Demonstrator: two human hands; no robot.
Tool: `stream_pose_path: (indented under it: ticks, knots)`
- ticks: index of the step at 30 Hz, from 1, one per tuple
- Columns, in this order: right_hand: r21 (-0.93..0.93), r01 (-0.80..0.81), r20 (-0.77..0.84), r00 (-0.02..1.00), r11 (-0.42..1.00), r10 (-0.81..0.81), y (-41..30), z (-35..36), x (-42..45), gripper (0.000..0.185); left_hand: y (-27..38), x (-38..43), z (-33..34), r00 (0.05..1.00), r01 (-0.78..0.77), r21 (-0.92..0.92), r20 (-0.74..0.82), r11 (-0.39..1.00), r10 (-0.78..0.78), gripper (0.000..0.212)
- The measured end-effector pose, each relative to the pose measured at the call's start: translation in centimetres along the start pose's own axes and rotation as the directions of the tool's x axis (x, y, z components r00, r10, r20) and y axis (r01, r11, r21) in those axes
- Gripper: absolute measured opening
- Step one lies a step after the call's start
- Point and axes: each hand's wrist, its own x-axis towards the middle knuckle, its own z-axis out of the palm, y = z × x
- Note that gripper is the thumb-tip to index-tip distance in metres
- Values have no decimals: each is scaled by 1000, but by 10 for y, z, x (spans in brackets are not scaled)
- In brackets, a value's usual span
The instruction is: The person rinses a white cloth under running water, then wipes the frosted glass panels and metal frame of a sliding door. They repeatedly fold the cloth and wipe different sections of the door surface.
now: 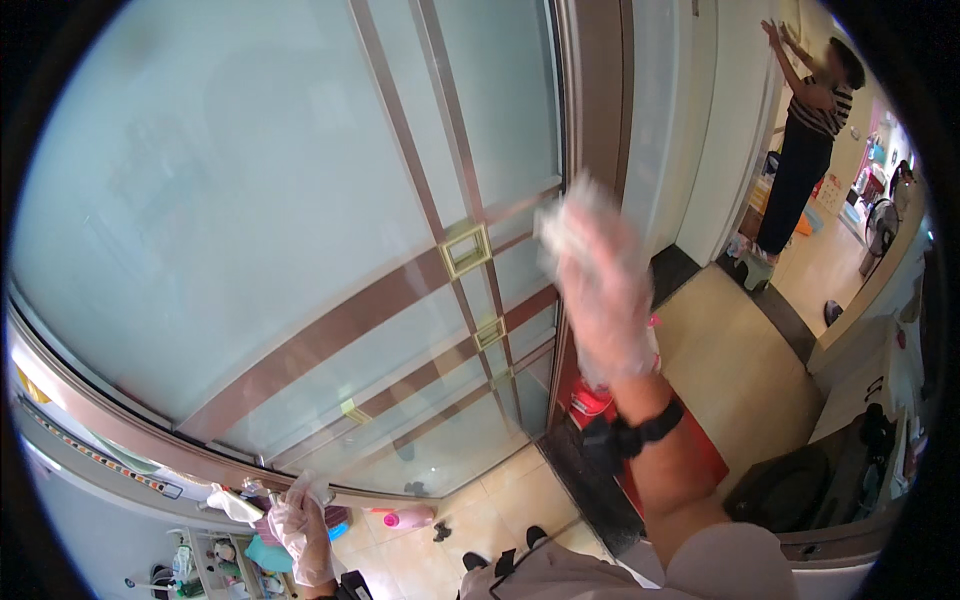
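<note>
A frosted glass door (pixel 247 187) with brown metal strips and square gold-coloured ornaments fills the left and middle. My right hand (pixel 604 277), in a clear plastic glove, is raised at the door's right edge by the brown frame (pixel 596 97). It is blurred, with a whitish cloth (pixel 562 229) bunched at its fingers. At the lower left my left hand (pixel 300 517), also in a clear glove, is closed around the door's metal handle (pixel 259 487) on the near edge. The glove covers part of the grip.
A person (pixel 814 127) stands on a small stool (pixel 754 270) in the far doorway, arms raised to the wall. On the tiled floor lies a pink bottle (pixel 409 517). A dark threshold (pixel 585 480), a red mat (pixel 697 450) and a shelf (pixel 202 555) with toiletries are nearby.
</note>
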Motion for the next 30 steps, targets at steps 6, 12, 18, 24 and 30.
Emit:
stream_pose_path:
  ticks: [6,12,18,24,30]
  knots:
    - [-121,316,-170,927,941,-333,10,7,120,39,-11,-1,6,999,26,260,-34,965,-17,28]
    - [-171,-40,-37,999,985,34,51,62,-67,32,-16,0,5,1000,-6,-28,12,1000,6,29]
    - [507,-400,11,889,764,458,32,61,-164,41,-30,0,8,998,2,174,-55,985,7,29]
    - [340,-581,-152,742,739,653,41,39,-91,28,-34,-1,10,988,-101,323,-75,941,132,24]
    - [820,-374,41,794,434,607,-54,110,-114,16,4,-1,-2,977,-211,540,90,814,194,25]
